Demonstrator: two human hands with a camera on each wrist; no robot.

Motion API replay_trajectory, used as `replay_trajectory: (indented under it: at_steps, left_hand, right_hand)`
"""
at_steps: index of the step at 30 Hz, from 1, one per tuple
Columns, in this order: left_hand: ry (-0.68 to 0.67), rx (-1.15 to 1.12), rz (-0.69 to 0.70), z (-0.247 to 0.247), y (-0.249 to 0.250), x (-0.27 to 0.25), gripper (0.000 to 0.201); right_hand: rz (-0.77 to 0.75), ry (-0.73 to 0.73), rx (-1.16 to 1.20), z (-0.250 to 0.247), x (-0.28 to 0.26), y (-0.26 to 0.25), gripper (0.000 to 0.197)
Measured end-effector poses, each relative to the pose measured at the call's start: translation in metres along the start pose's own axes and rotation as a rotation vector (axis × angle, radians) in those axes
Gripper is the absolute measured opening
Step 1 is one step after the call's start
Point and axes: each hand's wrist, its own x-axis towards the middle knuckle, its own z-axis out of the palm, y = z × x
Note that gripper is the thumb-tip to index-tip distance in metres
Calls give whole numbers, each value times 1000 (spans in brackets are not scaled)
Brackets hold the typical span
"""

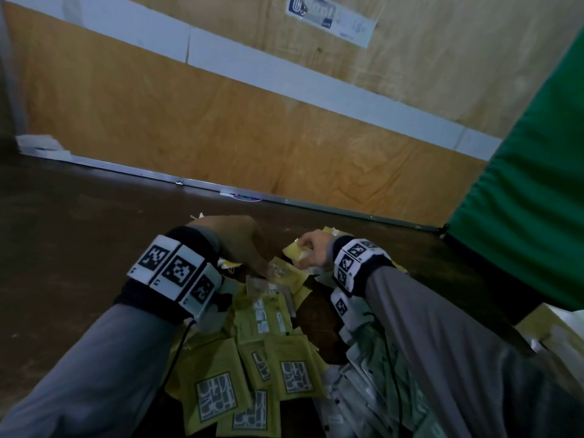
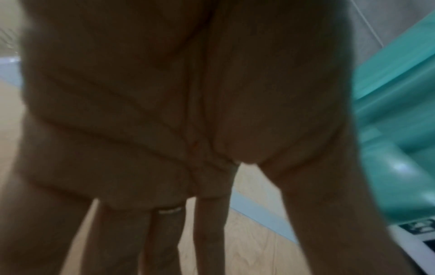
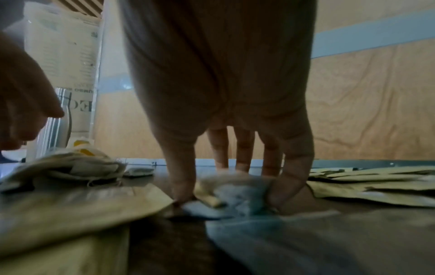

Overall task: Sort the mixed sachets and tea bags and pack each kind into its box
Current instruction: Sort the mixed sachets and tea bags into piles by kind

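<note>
From the head view, your left hand (image 1: 243, 238) reaches down into the yellow-green sachets (image 1: 284, 374) heaped on the dark table (image 1: 63, 248); your right hand (image 1: 311, 248) pinches a sachet at the heap's far edge.

Left wrist: fingers (image 2: 209, 232) hang straight, apart, holding nothing.

Right wrist: fingertips (image 3: 289, 189) clamp a pale tea bag (image 3: 235, 193).

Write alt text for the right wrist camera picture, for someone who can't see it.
Seen from the wrist, the right hand reaches down and pinches a crumpled pale tea bag between thumb and fingers on a dark table. Yellow-green sachets lie flat on both sides, and the left hand hangs at the left edge in front of a wooden wall.
</note>
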Motion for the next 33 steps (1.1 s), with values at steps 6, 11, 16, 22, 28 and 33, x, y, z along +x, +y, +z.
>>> replay_trajectory:
  at_steps: [6, 11, 16, 22, 28, 33]
  left_hand:
    - [286, -274, 12, 1, -1, 5, 53]
    - [367, -376, 10, 11, 18, 9, 57]
    - [346, -464, 27, 6, 17, 4, 38]
    - [32, -172, 64, -2, 11, -9, 36]
    - [3, -67, 65, 5, 11, 0, 41]
    - [-140, 68, -1, 18, 9, 8, 54]
  right_hand:
    - [-83, 134, 279, -11, -11, 1, 39]
    - [-254, 185, 645, -24, -45, -9, 30]
    - [-273, 125, 667, -32, -69, -4, 28]
    - [-82, 170, 446, -30, -71, 32, 18]
    - [-16, 32, 284, -16, -69, 24, 17]
    - [-103, -70, 191, -4, -71, 2, 18]
